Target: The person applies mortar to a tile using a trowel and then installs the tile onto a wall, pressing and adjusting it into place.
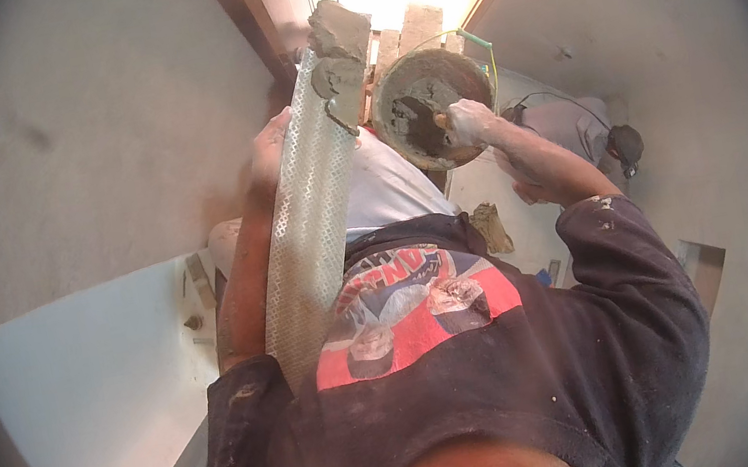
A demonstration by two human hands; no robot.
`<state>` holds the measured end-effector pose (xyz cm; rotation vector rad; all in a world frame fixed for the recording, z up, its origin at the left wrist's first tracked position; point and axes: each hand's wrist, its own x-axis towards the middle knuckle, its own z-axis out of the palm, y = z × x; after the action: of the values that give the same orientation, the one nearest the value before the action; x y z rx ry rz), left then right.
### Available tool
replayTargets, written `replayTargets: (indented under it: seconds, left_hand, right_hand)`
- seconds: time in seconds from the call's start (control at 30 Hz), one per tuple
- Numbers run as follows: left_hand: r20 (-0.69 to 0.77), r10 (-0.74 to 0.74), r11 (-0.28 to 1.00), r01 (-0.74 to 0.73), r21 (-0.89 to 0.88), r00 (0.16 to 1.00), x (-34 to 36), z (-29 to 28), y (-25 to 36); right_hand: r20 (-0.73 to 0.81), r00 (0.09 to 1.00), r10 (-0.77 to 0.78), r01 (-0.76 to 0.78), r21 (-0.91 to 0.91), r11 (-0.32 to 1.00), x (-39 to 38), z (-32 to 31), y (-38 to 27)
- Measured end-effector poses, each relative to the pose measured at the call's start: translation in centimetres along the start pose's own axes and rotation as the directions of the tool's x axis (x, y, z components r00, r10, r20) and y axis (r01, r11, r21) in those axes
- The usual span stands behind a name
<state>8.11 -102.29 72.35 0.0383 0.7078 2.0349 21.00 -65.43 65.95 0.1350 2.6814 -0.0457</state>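
The grey plastered walls (pixel 69 134) closed in on both sides, and a pale floor (pixel 79 393) lay far below, so anything dropped would likely have fallen a long way. The long perforated metal strip (pixel 311 233) ran up across the person's chest, carrying a lump of wet mortar (pixel 336 46) on its top end. The left hand (pixel 271 157) was behind the strip, its fingers curled around the edge and holding it; with so much weight at the far tip, the strip could have tipped and shed the lump. The round pan of mortar (pixel 428 109) sat near the strip's top, just right of it; what carried it I cannot tell, so a knock might have upset it. The right hand (pixel 471 122) was in the pan, fingers closed on a small tool handle (pixel 441 119), and a hard scoop could have spilled mortar over the rim.
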Motion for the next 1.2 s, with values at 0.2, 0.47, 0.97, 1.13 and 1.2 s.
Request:
replayTargets:
  seconds: [0.2,0.47,0.97,1.13,1.2]
  left_hand:
    - [0.041,0.003,0.997,0.001,-0.079,0.999,-0.3,0.1,-0.1]
    - [0.082,0.049,0.999,-0.05,0.012,0.995,0.0,-0.9,-0.2]
    - [0.034,-0.035,0.996,0.032,0.082,0.999,-0.2,-1.7,0.4]
    - [-0.079,-0.015,0.998,0.019,0.053,0.997,-1.0,1.9,0.5]
    - [-0.054,-0.031,0.999,0.033,0.031,0.998,-0.4,1.1,0.4]
  right_hand:
    - [0.052,0.995,0.081,-0.091,0.241,0.966,-1.1,2.1,-0.9]
    - [0.299,0.913,0.278,-0.39,0.84,0.378,-2.9,3.6,-1.4]
    - [0.206,0.951,0.232,-0.131,0.945,-0.299,-14.7,4.7,-4.8]
    - [-0.017,0.959,0.281,0.073,0.979,-0.19,-18.3,2.2,-7.3]
    - [-0.117,0.955,0.272,0.157,0.979,-0.129,-19.1,0.4,-8.6]
